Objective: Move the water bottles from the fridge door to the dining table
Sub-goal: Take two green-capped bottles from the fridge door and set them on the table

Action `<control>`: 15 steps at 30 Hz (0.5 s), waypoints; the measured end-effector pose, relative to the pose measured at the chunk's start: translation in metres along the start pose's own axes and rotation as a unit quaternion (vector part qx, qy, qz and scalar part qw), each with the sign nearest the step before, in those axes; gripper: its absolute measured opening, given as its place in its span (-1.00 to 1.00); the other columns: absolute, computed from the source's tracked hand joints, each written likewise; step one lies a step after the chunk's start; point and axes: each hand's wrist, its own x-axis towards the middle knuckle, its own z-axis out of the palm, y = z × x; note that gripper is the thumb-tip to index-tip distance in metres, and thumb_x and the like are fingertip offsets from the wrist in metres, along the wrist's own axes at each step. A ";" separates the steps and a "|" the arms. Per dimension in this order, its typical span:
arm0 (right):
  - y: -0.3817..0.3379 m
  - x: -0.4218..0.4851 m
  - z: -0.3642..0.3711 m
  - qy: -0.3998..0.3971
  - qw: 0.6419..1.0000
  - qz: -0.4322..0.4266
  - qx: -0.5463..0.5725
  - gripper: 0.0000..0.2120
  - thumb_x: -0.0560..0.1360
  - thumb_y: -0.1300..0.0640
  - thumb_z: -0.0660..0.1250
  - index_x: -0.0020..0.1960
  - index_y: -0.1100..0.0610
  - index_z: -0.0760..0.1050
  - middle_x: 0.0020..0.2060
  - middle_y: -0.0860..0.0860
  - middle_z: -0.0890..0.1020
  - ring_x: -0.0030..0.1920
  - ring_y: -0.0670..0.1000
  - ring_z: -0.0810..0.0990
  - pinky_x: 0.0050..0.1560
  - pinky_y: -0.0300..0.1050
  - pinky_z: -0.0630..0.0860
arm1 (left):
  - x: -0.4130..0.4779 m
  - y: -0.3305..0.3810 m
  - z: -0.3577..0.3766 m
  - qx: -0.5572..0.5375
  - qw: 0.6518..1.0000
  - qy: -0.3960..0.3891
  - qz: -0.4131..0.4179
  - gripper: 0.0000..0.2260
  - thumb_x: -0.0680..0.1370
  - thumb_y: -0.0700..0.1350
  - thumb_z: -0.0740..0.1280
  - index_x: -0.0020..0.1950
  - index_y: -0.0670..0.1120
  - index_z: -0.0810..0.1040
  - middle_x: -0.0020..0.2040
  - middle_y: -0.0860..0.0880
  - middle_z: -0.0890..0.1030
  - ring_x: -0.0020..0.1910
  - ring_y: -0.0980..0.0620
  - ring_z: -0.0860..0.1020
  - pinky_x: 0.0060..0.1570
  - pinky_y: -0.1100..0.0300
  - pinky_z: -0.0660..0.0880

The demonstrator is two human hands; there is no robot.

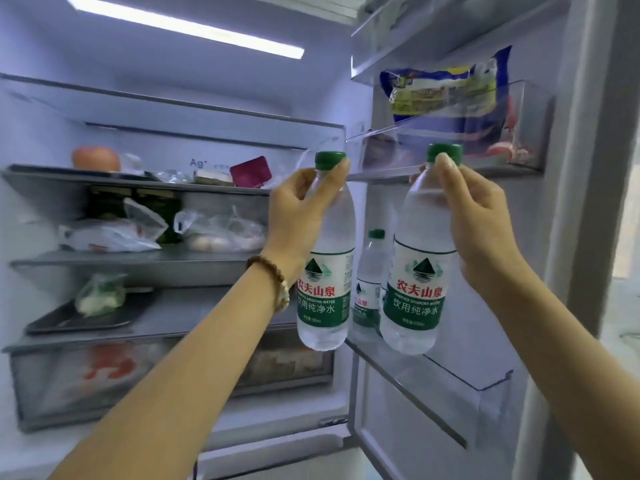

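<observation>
I face an open fridge. My left hand (pixel 298 206) grips the neck of a clear water bottle (pixel 325 292) with a green cap and a green and white label, held in the air before the fridge's inner edge. My right hand (pixel 474 216) grips the neck of a second, like bottle (pixel 415 296), lifted just above the lower door bin (pixel 485 382). A third bottle (pixel 370 282) still stands in that bin, behind and between the two held ones. The dining table is out of view.
The upper door bin (pixel 519 133) holds a blue and yellow packet (pixel 446 88) just above the bottle caps. Fridge shelves on the left carry an orange fruit (pixel 96 158), plastic bags (pixel 114 233) and a dark tray (pixel 79 320). The door frame (pixel 602 202) rises on the right.
</observation>
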 end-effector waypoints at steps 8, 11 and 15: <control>-0.032 -0.061 0.063 -0.195 0.956 0.090 0.201 -0.67 0.52 -0.12 0.21 -0.22 0.04 0.62 -0.29 -0.04 0.69 -0.21 -0.05 0.64 -0.10 -0.13 0.54 | -0.093 0.077 -0.078 0.177 0.974 0.139 -0.030 -0.84 0.39 0.09 0.46 -0.24 0.03 0.60 -0.27 0.11 0.62 -0.18 0.11 0.55 -0.08 0.17 0.51; -0.051 -0.096 0.096 -0.265 0.924 0.099 0.258 -0.65 0.46 -0.17 0.21 -0.15 0.07 0.60 -0.28 -0.04 0.68 -0.21 -0.06 0.62 -0.13 -0.20 0.53 | -0.140 0.110 -0.110 0.235 0.950 0.197 -0.049 -0.77 0.35 0.09 0.50 -0.15 -0.05 0.66 -0.16 0.00 0.69 -0.08 0.01 0.63 0.10 0.03 0.55; -0.090 -0.148 0.151 -0.333 0.879 0.109 0.325 -0.63 0.42 -0.17 0.22 -0.13 0.12 0.60 -0.27 -0.06 0.68 -0.17 -0.08 0.61 -0.05 -0.19 0.50 | -0.204 0.169 -0.161 0.291 0.907 0.297 -0.070 -0.70 0.28 0.12 0.53 -0.12 -0.04 0.66 -0.08 -0.05 0.70 0.01 -0.05 0.65 0.11 0.06 0.56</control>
